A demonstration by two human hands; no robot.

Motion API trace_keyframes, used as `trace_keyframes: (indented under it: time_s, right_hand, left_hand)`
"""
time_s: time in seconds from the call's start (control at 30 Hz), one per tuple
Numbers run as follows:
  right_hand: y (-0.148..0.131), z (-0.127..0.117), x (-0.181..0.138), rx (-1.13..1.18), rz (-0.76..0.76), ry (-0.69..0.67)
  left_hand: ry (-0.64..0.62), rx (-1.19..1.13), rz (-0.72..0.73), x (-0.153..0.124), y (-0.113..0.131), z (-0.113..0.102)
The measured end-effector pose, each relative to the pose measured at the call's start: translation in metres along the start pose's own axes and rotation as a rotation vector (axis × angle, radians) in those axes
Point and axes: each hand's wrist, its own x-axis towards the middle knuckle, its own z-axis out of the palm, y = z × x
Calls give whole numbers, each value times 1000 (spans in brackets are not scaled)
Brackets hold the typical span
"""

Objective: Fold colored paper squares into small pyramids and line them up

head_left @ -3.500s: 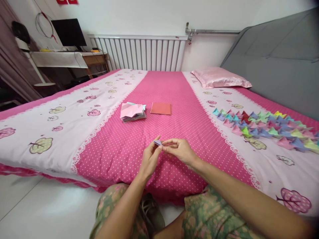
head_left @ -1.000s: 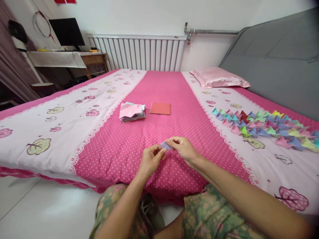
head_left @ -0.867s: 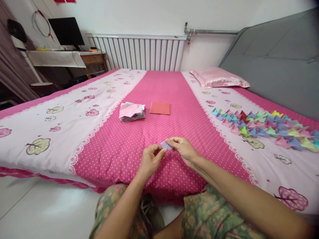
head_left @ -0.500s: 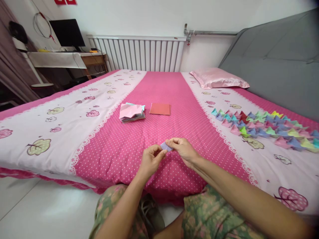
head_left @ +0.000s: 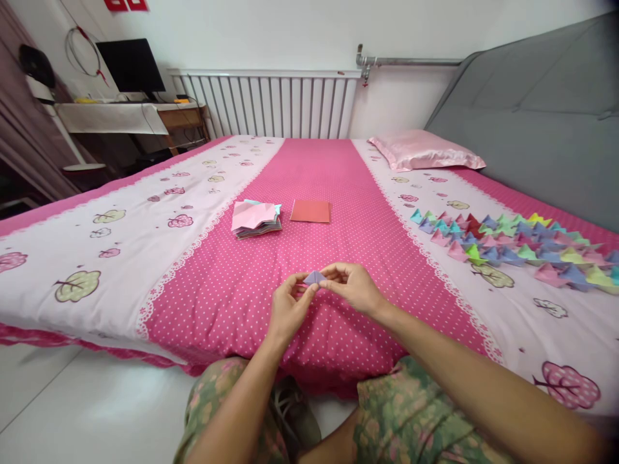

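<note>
Between my two hands is a small lavender piece of folded paper, now a triangle with its peak upward and a crease down the middle. My left hand pinches its left corner, the thumb at the near edge. The right side is pinched by my right hand, thumb in front and fingers behind. Both hands are just above the near part of the pink dotted bedspread. Past them lie a stack of crumpled coloured paper sheets and a flat red paper pile.
Rows of folded paper boats in many colours stand on the bed at the right. A pink pillow lies near the grey headboard. A white radiator lines the far wall, and a desk with a monitor stands far left.
The lavender paper has turned from a tilted strip-like shape to an upright triangle facing me. My right hand has shifted its thumb lower; both hands have stayed in nearly the same place.
</note>
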Motion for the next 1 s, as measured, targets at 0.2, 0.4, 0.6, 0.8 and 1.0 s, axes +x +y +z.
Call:
trace_keyframes:
  time_s: [0.2,0.4,0.6,0.8,1.0]
  right_hand:
    - [8,-1,0,-233,4,-36]
    - [17,-1,3,-212,74,-45]
    - [9,0,2,55,329,-20]
    - [4,3,0,137,383,1]
    - [8,4,1,103,352,-2]
  left_hand:
    - [48,189,117,-1,0,-1]
    - [17,184,129,-1,-6,1]
    - [13,213,143,-1,-10,3]
    - [-4,279,181,-3,-8,4]
    - [-1,312,209,-3,-4,3]
